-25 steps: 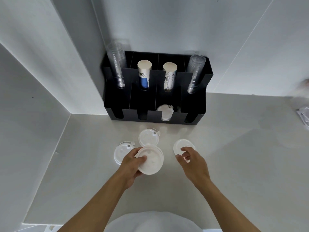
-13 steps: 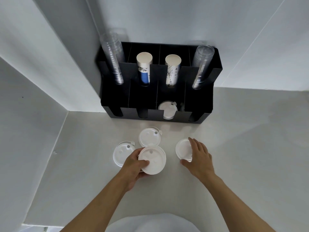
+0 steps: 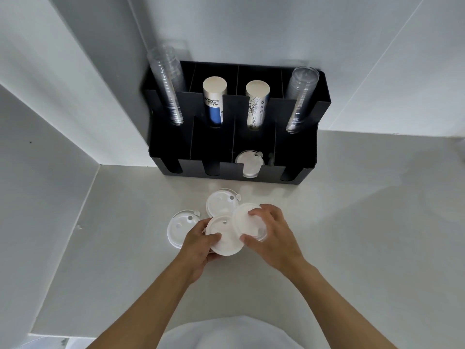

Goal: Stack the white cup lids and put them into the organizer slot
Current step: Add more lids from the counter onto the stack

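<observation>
My left hand [image 3: 201, 244] grips a white cup lid [image 3: 224, 235] by its near-left edge, just above the counter. Beside it, my right hand [image 3: 273, 231] holds a second white lid [image 3: 247, 220] whose left edge overlaps the first. Two more white lids lie flat on the counter: one [image 3: 181, 224] to the left of my left hand, another [image 3: 221, 201] just beyond both hands. A black cup organizer [image 3: 294, 157] stands against the wall. Its third front slot holds a white lid stack [image 3: 249, 163].
In the organizer's back row stand two clear cup stacks [image 3: 167, 84] [image 3: 300, 99] and two paper cup stacks [image 3: 214, 102] [image 3: 255, 104]. White walls close in on the left and behind. The pale counter [image 3: 352, 235] stretches away to the right.
My right hand has picked up the lid that lay on the right and carried it left, against the lid in my left hand. The camera has moved closer to the organizer.
</observation>
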